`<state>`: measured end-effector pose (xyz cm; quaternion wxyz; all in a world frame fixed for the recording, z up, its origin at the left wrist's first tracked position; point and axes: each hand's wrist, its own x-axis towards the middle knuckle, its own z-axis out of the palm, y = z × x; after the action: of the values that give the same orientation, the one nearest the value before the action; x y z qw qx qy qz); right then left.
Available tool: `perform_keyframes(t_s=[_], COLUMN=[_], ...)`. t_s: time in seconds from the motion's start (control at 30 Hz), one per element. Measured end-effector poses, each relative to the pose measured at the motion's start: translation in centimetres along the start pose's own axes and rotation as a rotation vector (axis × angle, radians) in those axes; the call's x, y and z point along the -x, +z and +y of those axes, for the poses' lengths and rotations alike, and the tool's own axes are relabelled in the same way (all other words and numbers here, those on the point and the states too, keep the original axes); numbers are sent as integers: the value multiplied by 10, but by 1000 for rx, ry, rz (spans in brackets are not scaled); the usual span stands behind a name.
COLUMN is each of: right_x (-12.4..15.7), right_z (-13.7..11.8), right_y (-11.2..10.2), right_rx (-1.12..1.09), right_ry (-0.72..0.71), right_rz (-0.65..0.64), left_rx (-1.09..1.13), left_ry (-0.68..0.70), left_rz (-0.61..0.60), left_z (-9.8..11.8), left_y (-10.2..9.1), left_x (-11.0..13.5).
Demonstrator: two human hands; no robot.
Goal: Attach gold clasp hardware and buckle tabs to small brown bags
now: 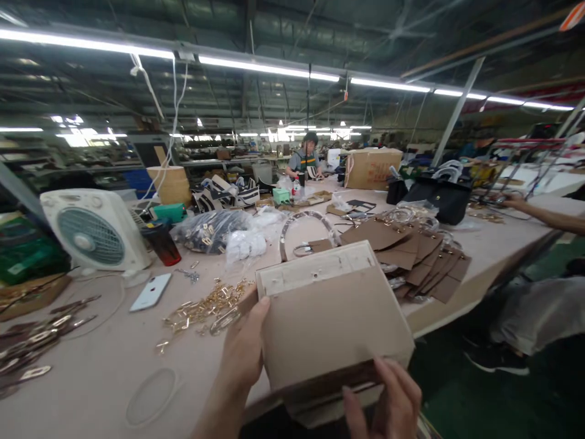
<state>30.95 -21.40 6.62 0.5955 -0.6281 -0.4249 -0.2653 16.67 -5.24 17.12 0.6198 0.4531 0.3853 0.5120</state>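
Note:
A boxy beige handbag body is tilted at the table's front edge, with a pale strip along its far side and a dark gap along its near edge. My left hand grips its left side, thumb on the front panel and the other fingers hidden behind. At the near edge, my right hand has its fingertips on the opening, thumb below and forefinger on the rim; its lower part leaves the frame. Small gold fittings lie in a pile beside my left hand.
Brown bag panels with gold fittings are stacked at the right. A fan, a dark red tumbler and a phone stand or lie left. A clear ring lies in front. One person works opposite; another's arm reaches in right.

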Motion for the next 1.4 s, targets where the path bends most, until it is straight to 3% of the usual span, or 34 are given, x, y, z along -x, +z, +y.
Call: perform_keyframes(t_s=[0.07,0.13,0.2,0.3,0.4,0.6,0.7,0.87,1.07,1.2,1.33,1.4], right_x=[-13,-24,-29,-23,-10,-4,-12,-22,-21,-15,-6,-3], right_z=[18,33,45,57,66,93,108,121,124,125,124,122], right_y=[1,3,8,22,42,79,92,109,122,128,136,140], right_rx=[22,20,-50,-322,-487,-480,-504,-570,-734,-799,-737,-688], right_ry=[86,205,359,631,815,860,961,1029,1175,1242,1149,1081], right_rz=[48,-13,-153,-411,-499,-546,-568,-686,-727,-658,-533,-515], left_rx=[27,14,-53,-231,-329,-530,-616,-710,-810,-896,-1167,-1300], left_ry=[-112,-162,-118,-17,-30,7,16,29,288,330,437,545], left_rz=[24,43,38,18,22,-39,-37,86,77,87,180,162], left_z=[-9,-20,-33,-58,-86,-128,-135,-139,-148,-146,-139,-138], left_y=[-5,-11,-19,-32,-46,-60,-60,-55,-61,-68,-64,-58], left_x=[-2,-4,-7,-11,-17,-31,-32,-30,-34,-32,-22,-18])
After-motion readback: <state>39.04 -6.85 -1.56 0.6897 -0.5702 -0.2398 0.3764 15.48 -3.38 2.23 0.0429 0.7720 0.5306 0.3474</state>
